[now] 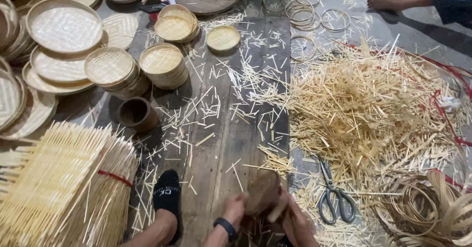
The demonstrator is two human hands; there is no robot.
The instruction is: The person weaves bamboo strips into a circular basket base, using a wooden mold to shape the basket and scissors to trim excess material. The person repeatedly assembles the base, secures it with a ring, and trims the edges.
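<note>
A round, dark brown wooden block (263, 192) sits at the bottom edge of the view, on the wooden plank floor (231, 144). It is tilted, held between the left hand (235, 208) and the right hand (295, 220), its lower part blurred.

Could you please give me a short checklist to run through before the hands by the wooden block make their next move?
1. Both hands on the work: left hand and right hand both touch the brown wooden block. Ok.
2. Grip on the block: fingers partly hidden, firmness unclear. Cannot tell.
3. Scissors within reach: they lie on the floor just right of the right hand. Ok.
4. Plank ahead free of clutter: bamboo offcuts are scattered over it. Not ok.
5. Foot in black sock apart from the block: it rests to the left. Ok.
</note>
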